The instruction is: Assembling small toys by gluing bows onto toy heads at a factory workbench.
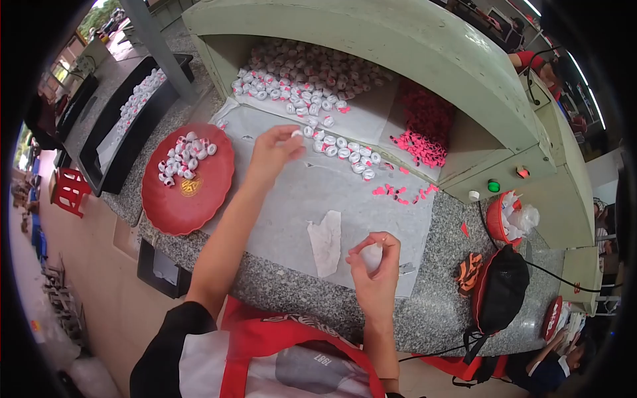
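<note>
I see greenery (98, 16) outside at ten o'clock, a red stool (70, 192) on pale floor (126, 285) at nine, speckled grey tabletop (438, 278) at four, and a tube light (586, 84) glowing at two.

Lettering (302, 321) and digits (320, 359) mark the clothing (240, 331), gold print (190, 188) the dish (154, 207).

Left arm (232, 233) extended, right fingers (393, 252) curled
</note>
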A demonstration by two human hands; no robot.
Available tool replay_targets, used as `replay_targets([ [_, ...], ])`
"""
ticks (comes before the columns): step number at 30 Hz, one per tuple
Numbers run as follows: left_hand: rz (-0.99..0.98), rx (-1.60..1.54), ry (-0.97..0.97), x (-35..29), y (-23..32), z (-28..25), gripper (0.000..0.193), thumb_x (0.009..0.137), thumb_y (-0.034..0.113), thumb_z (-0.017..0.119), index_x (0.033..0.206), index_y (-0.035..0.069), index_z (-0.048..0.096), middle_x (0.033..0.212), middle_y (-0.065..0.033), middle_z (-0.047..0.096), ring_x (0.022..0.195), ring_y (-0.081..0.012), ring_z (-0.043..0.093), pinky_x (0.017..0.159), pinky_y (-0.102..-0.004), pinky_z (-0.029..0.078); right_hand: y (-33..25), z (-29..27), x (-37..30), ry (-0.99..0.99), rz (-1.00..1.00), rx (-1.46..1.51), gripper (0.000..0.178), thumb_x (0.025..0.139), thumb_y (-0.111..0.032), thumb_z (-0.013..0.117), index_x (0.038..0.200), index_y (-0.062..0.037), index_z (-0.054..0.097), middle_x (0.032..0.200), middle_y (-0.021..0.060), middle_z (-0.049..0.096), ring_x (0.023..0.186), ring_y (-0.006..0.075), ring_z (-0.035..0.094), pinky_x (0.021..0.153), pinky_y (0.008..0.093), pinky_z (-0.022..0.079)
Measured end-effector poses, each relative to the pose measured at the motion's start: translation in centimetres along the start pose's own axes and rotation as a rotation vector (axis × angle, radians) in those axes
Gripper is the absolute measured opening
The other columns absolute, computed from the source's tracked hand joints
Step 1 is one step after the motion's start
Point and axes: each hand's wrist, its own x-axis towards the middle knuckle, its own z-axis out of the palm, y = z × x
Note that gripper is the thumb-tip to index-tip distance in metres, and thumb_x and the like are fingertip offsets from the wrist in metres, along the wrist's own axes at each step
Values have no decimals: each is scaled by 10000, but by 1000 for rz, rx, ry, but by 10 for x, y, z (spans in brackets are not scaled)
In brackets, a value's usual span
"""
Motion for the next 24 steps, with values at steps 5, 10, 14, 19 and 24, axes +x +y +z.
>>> replay_targets([
  [5,-328,-501,-417,-117,32,27,313,819,28,526,1125,-28,493,995,-115,571,875,-158,578,750,-227,472,-39,-12,-7,91,-38,251,358,721,45,579,1032,-12,411,868,105,530,735,160,564,648,250,487],
  [10,97,-117,-323,-148,33,48,307,765,-69,550,1066,-9,533,974,-86,572,902,-156,566,773,-240,488,-57,-8,-30,373,-296,53,270,691,-127,633,892,15,522,839,87,539,704,125,511,638,233,417],
  [14,237,-112,-308,-150,32,51,281,744,-86,565,1015,-13,551,983,-96,564,899,-149,566,769,-244,495,-54,-10,-42,273,-490,-228,216,719,-93,592,892,18,523,826,92,552,724,135,525,653,237,423],
  [19,220,-55,-252,-153,33,52,256,739,-70,580,988,-15,560,997,-107,544,899,-171,573,780,-269,502,-54,-9,-37,277,-553,-290,208,685,-57,617,866,7,537,759,102,588,630,163,566,573,249,447],
  [24,309,9,-260,-154,36,50,273,730,-72,590,995,-15,557,989,-105,547,885,-165,577,772,-265,504,-52,-7,-40,284,-517,-257,176,728,-83,598,868,4,536,786,93,573,681,130,541,616,232,433],
])
